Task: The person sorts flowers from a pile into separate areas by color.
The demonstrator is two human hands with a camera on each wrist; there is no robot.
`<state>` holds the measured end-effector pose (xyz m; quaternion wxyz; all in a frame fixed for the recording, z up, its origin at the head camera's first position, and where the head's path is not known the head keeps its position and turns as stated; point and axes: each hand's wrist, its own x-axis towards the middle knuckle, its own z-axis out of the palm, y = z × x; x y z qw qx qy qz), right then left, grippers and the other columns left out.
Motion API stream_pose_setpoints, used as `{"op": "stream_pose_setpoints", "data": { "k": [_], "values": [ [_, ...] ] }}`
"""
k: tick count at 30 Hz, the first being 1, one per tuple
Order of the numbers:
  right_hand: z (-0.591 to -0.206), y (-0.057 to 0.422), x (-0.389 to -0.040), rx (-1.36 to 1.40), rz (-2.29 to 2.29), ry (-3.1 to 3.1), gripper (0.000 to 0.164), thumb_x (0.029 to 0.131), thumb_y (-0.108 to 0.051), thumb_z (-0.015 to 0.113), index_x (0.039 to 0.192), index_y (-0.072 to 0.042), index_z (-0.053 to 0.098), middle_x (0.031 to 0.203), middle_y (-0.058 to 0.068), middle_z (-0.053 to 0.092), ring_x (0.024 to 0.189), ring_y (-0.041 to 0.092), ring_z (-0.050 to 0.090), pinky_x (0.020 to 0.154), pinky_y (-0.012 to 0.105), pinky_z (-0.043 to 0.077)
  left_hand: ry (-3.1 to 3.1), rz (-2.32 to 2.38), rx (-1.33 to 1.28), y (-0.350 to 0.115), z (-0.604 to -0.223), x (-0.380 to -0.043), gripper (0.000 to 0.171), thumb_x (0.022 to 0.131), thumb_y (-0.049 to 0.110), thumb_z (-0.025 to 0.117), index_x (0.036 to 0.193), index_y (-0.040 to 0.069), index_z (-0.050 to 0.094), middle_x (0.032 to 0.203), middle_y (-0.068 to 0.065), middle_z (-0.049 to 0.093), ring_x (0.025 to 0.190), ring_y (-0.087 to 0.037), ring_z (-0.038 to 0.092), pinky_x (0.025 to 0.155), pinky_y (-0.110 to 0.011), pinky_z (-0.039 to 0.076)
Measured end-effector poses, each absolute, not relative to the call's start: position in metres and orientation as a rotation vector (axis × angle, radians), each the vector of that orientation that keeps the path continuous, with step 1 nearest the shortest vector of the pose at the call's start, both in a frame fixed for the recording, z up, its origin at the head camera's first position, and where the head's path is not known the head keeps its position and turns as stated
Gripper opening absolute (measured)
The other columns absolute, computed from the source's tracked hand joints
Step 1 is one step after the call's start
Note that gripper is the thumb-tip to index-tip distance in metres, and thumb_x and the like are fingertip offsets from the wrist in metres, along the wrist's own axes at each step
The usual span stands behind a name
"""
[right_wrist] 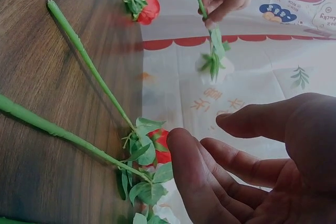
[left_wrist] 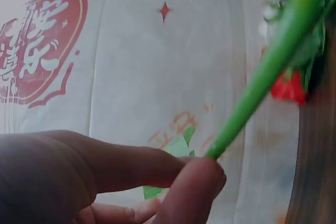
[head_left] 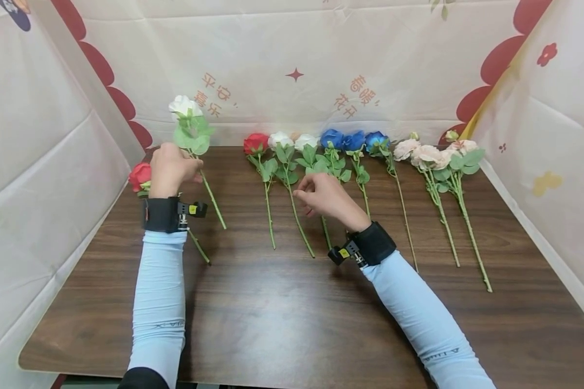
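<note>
My left hand [head_left: 169, 168] pinches the green stem [left_wrist: 262, 82] of a white rose [head_left: 185, 106] between thumb and fingers, raised off the table with the bloom upward. Partly hidden behind that hand and wrist, a red rose [head_left: 139, 176] lies at the table's left. My right hand [head_left: 328, 197] is over the stems in the middle, its fingers loosely bent. In the right wrist view a gap shows between the thumb and fingers of the right hand [right_wrist: 252, 166], and nothing is in it. Nearest to it are white roses [head_left: 279, 139] and another red rose [head_left: 256, 143].
Right of the white roses lie several blue roses [head_left: 354, 140], then pale pink flowers [head_left: 425, 156], blooms toward the back edge. The brown wooden table [head_left: 253, 324] is enclosed by a printed cloth [head_left: 272, 48] at the back and sides.
</note>
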<state>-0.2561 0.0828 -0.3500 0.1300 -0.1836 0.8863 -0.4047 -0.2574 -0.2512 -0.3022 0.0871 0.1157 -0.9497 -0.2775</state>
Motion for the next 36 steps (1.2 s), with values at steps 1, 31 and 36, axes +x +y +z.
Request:
{"op": "stream_pose_setpoints", "data": {
  "k": [1,31,36],
  "values": [
    [-0.350,0.083,-0.256,-0.533,-1.181,2.575,0.022,0.104,-0.023,0.062,0.108,-0.003,0.070,0.098,0.023,0.076,0.065,0.019,0.073,0.072,0.049,0.065,-2.855,-0.864,0.331,-0.248,-0.302,-0.258,0.030,0.092,0.025,0.072,0.083,-0.004,0.076,0.065,-0.007,0.075,0.106,-0.043,0.070,0.094,-0.052,0.050],
    [-0.343,0.075,-0.250,-0.550,-1.323,2.334,0.025,0.105,-0.024,0.063,0.113,-0.001,0.068,0.082,0.016,0.074,0.062,0.021,0.073,0.074,0.055,0.064,-2.713,-1.327,-0.283,-0.108,-0.337,-0.260,0.023,0.098,0.025,0.072,0.089,0.007,0.083,0.073,-0.008,0.078,0.072,-0.022,0.075,0.069,-0.026,0.051],
    [-0.342,0.074,-0.249,-0.514,-1.374,2.314,0.016,0.105,-0.014,0.061,0.105,0.002,0.064,0.091,0.027,0.075,0.058,0.017,0.072,0.076,0.055,0.064,-2.666,-1.408,-0.321,-0.105,-0.335,-0.257,0.022,0.098,0.024,0.072,0.093,0.006,0.081,0.075,-0.010,0.078,0.068,-0.023,0.076,0.065,-0.026,0.055]
  ]
}}
